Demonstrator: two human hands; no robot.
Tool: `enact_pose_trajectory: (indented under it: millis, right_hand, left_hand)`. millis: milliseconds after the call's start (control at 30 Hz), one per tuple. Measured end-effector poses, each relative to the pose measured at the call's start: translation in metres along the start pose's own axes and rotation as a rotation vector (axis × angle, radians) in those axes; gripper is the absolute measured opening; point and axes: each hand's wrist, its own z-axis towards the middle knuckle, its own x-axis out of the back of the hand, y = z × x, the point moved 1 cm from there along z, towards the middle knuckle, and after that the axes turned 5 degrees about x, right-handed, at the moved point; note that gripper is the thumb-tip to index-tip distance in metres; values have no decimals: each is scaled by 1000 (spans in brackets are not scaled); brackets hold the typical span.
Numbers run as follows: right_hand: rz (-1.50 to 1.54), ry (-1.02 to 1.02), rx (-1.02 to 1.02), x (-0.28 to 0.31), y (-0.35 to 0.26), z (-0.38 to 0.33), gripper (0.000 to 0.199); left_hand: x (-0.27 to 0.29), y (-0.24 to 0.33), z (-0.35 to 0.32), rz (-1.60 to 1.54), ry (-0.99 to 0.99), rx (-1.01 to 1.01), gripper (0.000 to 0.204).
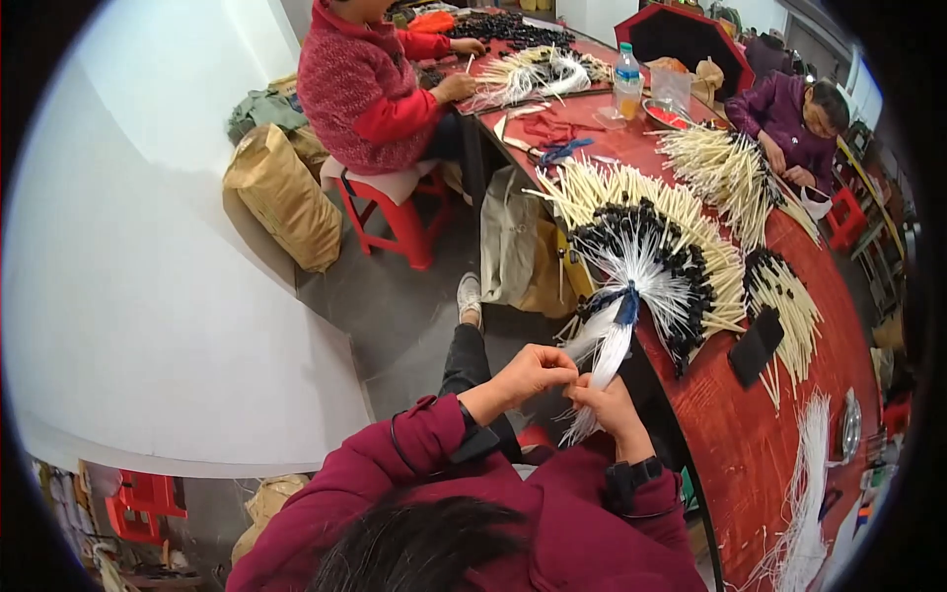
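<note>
Near centre, just off the near-left edge of the red table (789, 414), both your hands meet on the tail of the white strand bundle (631, 286). Your left hand (533, 373) is curled narrow, fingertips pinched on a few loose strands; your right hand (610, 403) is closed round the lower tail, just right of it and slightly nearer you. The two sit nearly touching, right hand lower on the strands. Bundle's long axis runs near-left to far-right: loose tail points down at your hands, the blue tie (627, 301) sits just beyond them, and the far end fans out over the table edge, each strand tipped with a black bead (691, 286). So the bulk lies up and right of both hands, right hand closer to it. Cream sticks (641, 197) lie under and beyond the fan.
</note>
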Motion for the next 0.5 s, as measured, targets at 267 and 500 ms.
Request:
enact_pose_trajectory:
  millis: [267,500]
  right_hand:
    - [-42,19,-24,-4,-15,-2,10]
    - [-41,-6,14,-5,-12,-1,10]
  left_hand:
    - [14,-1,-1,-40,10,115,10]
    - [23,-11,-6,-262,-144,404,10]
